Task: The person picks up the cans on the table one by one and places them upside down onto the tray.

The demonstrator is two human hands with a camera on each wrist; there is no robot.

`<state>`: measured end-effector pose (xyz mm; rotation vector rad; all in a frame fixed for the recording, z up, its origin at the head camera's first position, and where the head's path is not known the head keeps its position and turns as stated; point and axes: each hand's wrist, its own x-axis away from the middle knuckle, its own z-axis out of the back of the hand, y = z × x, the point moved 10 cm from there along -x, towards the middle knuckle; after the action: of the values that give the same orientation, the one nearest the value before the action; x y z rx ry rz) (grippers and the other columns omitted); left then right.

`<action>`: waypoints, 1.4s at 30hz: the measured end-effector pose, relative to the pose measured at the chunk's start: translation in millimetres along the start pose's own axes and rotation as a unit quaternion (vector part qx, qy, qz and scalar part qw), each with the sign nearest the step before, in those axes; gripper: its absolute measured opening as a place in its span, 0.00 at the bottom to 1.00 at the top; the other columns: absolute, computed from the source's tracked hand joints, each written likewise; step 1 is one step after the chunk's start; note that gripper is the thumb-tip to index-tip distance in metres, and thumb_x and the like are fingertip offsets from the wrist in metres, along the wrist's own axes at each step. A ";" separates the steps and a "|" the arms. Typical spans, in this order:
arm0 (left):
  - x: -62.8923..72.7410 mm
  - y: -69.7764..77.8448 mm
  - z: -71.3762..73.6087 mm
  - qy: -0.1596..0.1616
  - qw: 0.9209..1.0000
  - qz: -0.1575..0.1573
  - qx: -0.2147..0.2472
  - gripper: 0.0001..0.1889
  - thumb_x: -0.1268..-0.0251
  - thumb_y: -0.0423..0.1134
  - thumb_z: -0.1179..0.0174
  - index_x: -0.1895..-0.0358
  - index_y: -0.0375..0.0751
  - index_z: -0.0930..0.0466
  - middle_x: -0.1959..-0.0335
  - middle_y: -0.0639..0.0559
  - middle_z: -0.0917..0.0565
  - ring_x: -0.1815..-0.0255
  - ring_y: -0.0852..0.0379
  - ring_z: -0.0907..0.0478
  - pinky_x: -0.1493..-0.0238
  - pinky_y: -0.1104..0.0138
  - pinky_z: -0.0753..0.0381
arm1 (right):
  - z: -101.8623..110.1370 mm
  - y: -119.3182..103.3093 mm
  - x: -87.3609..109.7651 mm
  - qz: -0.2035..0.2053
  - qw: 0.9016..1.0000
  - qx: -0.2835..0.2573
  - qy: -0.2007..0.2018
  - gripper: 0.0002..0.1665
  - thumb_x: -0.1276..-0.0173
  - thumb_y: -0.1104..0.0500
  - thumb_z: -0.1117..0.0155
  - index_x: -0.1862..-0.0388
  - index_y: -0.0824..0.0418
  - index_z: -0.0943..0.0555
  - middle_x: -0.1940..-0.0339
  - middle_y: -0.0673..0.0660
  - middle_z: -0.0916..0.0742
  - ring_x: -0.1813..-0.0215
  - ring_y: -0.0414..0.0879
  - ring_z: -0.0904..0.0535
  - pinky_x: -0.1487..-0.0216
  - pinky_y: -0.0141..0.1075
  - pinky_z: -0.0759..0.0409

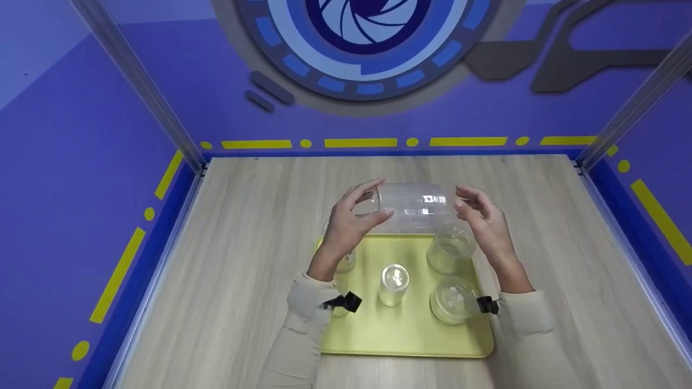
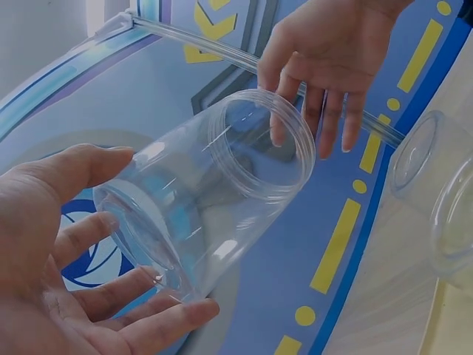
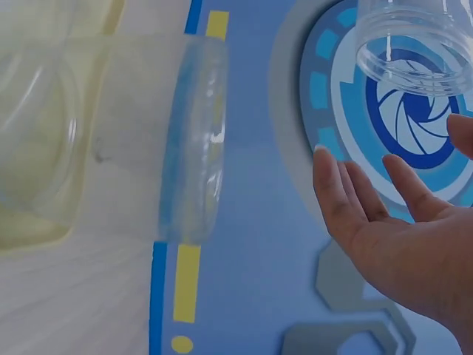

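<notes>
A clear, wide-mouthed jar (image 1: 412, 208) is held on its side above the far edge of the yellow tray. My left hand (image 1: 347, 222) grips it at the base end, thumb on one side and fingers spread round the other, as the left wrist view shows. The jar's threaded mouth (image 2: 270, 144) faces my right hand (image 1: 489, 229), and no lid is on it. In the right wrist view the right hand's fingers (image 3: 347, 192) are loosely extended, holding nothing, with a gap between them and the jar.
On the yellow tray (image 1: 373, 337) stand more clear containers: a small one (image 1: 393, 285) mid-tray, and two wider ones (image 1: 450, 251) (image 1: 454, 302) along the right. Others at the left are partly hidden by my left forearm. Blue-purple panels (image 1: 135, 116) enclose the wooden table (image 1: 238, 243).
</notes>
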<state>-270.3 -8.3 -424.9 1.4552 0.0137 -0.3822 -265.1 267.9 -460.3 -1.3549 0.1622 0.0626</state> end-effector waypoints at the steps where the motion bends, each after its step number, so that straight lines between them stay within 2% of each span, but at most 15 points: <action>1: 0.0 0.5 0.1 0.000 1.000 -0.001 -0.005 0.33 0.34 0.46 0.26 0.25 0.51 0.22 0.28 0.55 0.24 0.27 0.47 0.28 0.39 0.57 0.17 | 1.1 0.4 0.0 0.001 1.000 0.018 0.004 0.28 0.18 0.57 0.39 0.25 0.69 0.27 0.31 0.62 0.20 0.35 0.47 0.23 0.37 0.32 0.24; 5: -1.0 3.0 0.5 0.002 1.000 -0.004 -0.023 0.33 0.34 0.45 0.25 0.26 0.51 0.22 0.28 0.54 0.24 0.28 0.50 0.28 0.40 0.59 0.17 | 6.1 2.2 -0.2 0.007 0.996 0.082 0.021 0.29 0.19 0.55 0.36 0.26 0.67 0.25 0.29 0.62 0.21 0.31 0.52 0.25 0.34 0.38 0.28; 7: -1.9 4.3 1.0 0.003 0.999 -0.005 -0.031 0.33 0.35 0.44 0.24 0.26 0.50 0.21 0.29 0.54 0.24 0.29 0.52 0.28 0.40 0.59 0.17 | 9.2 2.3 -0.2 0.014 0.994 0.103 0.029 0.29 0.19 0.54 0.35 0.27 0.67 0.24 0.29 0.62 0.21 0.30 0.54 0.25 0.33 0.41 0.27; 11: -3.7 6.7 0.9 0.001 0.999 -0.009 -0.051 0.32 0.35 0.44 0.24 0.27 0.52 0.21 0.30 0.54 0.23 0.30 0.53 0.28 0.40 0.59 0.17 | 16.7 3.9 0.4 0.018 0.991 0.124 0.040 0.28 0.19 0.53 0.35 0.28 0.66 0.23 0.30 0.62 0.22 0.30 0.54 0.25 0.35 0.40 0.26; 14: -4.7 8.2 -0.1 -0.005 0.998 -0.012 -0.068 0.32 0.34 0.45 0.25 0.27 0.55 0.21 0.30 0.54 0.23 0.29 0.50 0.28 0.39 0.55 0.17 | 23.1 7.6 2.3 0.011 0.990 0.131 0.046 0.28 0.20 0.53 0.35 0.28 0.66 0.23 0.30 0.62 0.22 0.30 0.55 0.26 0.36 0.38 0.26; 18: -6.2 9.9 -0.9 -0.010 0.996 -0.018 -0.084 0.31 0.35 0.45 0.26 0.27 0.55 0.20 0.30 0.51 0.23 0.28 0.45 0.29 0.37 0.45 0.19 | 32.7 15.4 5.0 0.003 0.987 0.151 0.058 0.28 0.19 0.54 0.37 0.28 0.66 0.23 0.30 0.64 0.22 0.30 0.57 0.26 0.35 0.41 0.26; 20: -6.9 10.5 -0.7 -0.010 0.995 -0.020 -0.093 0.31 0.35 0.45 0.26 0.28 0.54 0.20 0.30 0.51 0.23 0.27 0.46 0.29 0.37 0.42 0.20 | 37.6 19.1 6.3 0.004 0.984 0.167 0.064 0.28 0.20 0.55 0.37 0.28 0.68 0.23 0.30 0.66 0.23 0.30 0.59 0.25 0.36 0.44 0.25; 23: -7.3 11.8 -0.2 -0.011 0.993 -0.020 -0.113 0.31 0.35 0.45 0.26 0.28 0.55 0.20 0.29 0.52 0.24 0.27 0.51 0.29 0.37 0.44 0.20 | 43.7 24.5 7.8 0.008 0.979 0.192 0.069 0.28 0.20 0.55 0.38 0.28 0.69 0.24 0.31 0.69 0.23 0.31 0.62 0.25 0.37 0.46 0.23; 28: -8.1 17.2 0.0 -0.015 0.988 -0.032 -0.149 0.31 0.35 0.44 0.25 0.28 0.53 0.20 0.28 0.52 0.23 0.27 0.53 0.28 0.37 0.51 0.19 | 48.8 33.6 10.2 0.013 0.974 0.218 0.061 0.28 0.20 0.55 0.38 0.29 0.71 0.24 0.32 0.72 0.24 0.32 0.67 0.25 0.38 0.54 0.23; 32: -9.3 23.2 -0.5 -0.014 0.981 -0.051 -0.186 0.31 0.37 0.42 0.24 0.28 0.50 0.19 0.29 0.48 0.23 0.27 0.51 0.28 0.32 0.54 0.24 | 52.4 45.6 12.1 -0.002 0.972 0.229 0.050 0.28 0.20 0.56 0.38 0.30 0.72 0.24 0.32 0.73 0.24 0.33 0.70 0.25 0.37 0.60 0.23; 35: -10.0 25.2 -2.3 -0.018 0.975 -0.059 -0.214 0.32 0.37 0.41 0.24 0.28 0.48 0.19 0.29 0.46 0.22 0.27 0.49 0.28 0.28 0.55 0.29 | 53.1 54.7 13.9 -0.016 0.970 0.241 0.033 0.28 0.20 0.55 0.38 0.30 0.73 0.25 0.32 0.74 0.24 0.33 0.71 0.26 0.38 0.62 0.23; 42: -10.8 24.1 -7.3 -0.036 0.967 -0.055 -0.247 0.32 0.35 0.44 0.25 0.27 0.49 0.20 0.28 0.47 0.23 0.26 0.49 0.28 0.27 0.54 0.29 | 53.2 67.7 17.1 -0.022 0.964 0.264 0.015 0.28 0.21 0.56 0.37 0.31 0.75 0.24 0.35 0.77 0.23 0.35 0.74 0.25 0.38 0.65 0.26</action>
<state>-272.5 3.0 -400.0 0.9478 0.1227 -0.4832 -253.3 333.5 -517.4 -0.8254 0.1604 -0.0381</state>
